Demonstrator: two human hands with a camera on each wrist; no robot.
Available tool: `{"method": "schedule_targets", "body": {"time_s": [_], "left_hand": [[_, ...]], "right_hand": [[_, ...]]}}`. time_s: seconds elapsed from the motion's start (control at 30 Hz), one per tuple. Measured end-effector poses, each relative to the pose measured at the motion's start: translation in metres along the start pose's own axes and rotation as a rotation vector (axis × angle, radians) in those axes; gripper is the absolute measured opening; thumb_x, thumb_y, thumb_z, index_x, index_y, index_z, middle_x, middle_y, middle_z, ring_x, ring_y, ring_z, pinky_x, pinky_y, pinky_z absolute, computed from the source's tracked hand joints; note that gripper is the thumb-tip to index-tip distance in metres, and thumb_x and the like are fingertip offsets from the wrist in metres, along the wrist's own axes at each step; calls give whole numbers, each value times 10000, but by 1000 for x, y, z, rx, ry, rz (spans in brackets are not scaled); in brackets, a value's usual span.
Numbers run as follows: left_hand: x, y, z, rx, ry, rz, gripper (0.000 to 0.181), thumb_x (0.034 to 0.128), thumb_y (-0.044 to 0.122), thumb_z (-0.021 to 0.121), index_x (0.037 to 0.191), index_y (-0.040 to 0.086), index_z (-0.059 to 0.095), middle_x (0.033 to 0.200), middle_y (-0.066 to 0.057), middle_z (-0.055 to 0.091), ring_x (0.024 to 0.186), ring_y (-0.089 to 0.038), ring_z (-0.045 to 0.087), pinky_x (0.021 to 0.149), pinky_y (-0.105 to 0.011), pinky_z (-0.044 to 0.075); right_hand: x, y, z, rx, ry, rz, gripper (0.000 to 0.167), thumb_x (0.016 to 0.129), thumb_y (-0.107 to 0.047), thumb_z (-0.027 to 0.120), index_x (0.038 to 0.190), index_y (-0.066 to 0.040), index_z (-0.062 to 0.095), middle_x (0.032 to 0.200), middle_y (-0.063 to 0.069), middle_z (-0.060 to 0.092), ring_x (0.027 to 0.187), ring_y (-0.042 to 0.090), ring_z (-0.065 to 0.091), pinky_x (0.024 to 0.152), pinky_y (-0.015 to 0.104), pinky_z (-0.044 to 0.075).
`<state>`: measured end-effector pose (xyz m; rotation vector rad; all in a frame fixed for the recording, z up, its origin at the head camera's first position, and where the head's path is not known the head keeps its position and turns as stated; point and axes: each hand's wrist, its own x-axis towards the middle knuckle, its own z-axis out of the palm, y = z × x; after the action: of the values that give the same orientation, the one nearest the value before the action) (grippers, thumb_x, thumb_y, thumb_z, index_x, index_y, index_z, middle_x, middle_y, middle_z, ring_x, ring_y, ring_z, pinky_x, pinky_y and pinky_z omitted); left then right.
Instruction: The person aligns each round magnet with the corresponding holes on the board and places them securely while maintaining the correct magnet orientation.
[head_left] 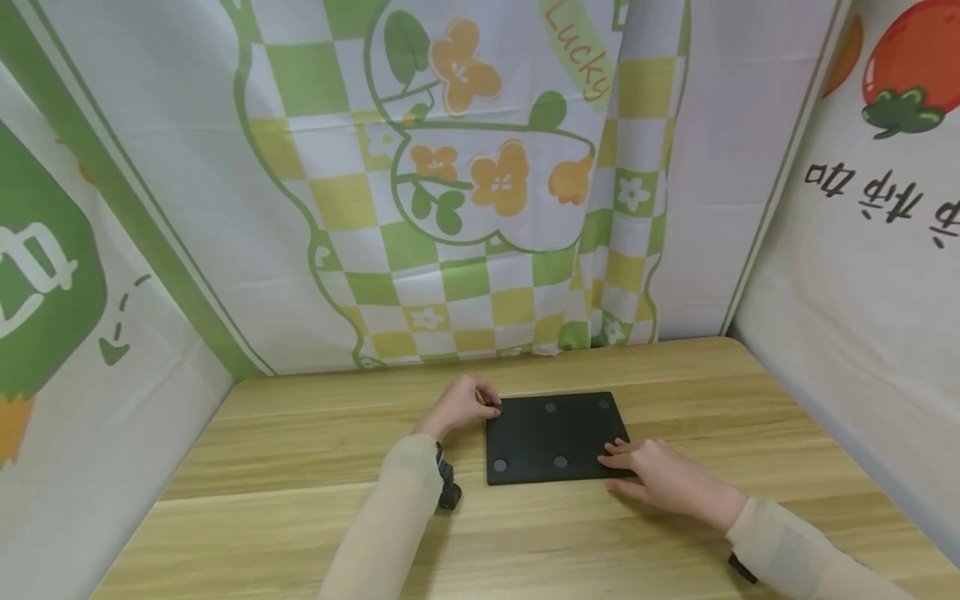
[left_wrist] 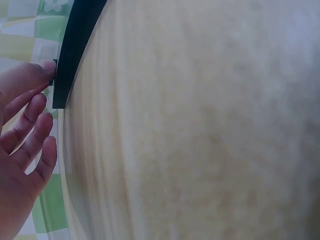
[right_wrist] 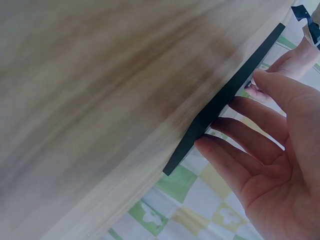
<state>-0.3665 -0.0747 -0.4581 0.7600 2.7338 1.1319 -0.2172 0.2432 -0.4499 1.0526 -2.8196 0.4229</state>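
A thin black rectangular board point(head_left: 528, 437) lies flat on the table, with several round grey pads point(head_left: 561, 462) on its upper face. At its far left corner my left hand point(head_left: 461, 406) pinches a small round dark pad point(left_wrist: 52, 72) between thumb and forefinger, against the board's face. The other left fingers are loosely bent and clear of the board. My right hand point(head_left: 660, 477) rests its fingertips on the near right corner, fingers fairly straight and spread. That hand covers the corner, so whatever is under it is hidden.
The wood-grain table point(head_left: 300, 467) extends around the board on all sides. A patterned curtain point(head_left: 465, 283) hangs at its back edge, and printed cloth walls point(head_left: 847, 275) stand on both sides. A dark device point(head_left: 448, 487) is strapped to the left wrist.
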Motion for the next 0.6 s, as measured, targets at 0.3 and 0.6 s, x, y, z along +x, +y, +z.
{"method": "schedule_targets", "body": {"time_s": [0.3,0.6], "left_hand": [[0,-1,2,21,15,-10,76,772,123,775,837,123,735,784,27,661,640,-87,553,606,-234,472],[1,-4,2,7,17,9,72,772,124,775,834,127,738,798,20,673,647,-89,557,611,-234,477]], "right_hand": [[0,1,2,16,2,0,353,888,-269,657,1151,-34,683,1201,237,622,1088,376,618,820,452,558],[0,0,2,17,4,0,348,887,-261,661,1147,-31,685,1198,238,624,1087,370,620,812,439,563]]}}
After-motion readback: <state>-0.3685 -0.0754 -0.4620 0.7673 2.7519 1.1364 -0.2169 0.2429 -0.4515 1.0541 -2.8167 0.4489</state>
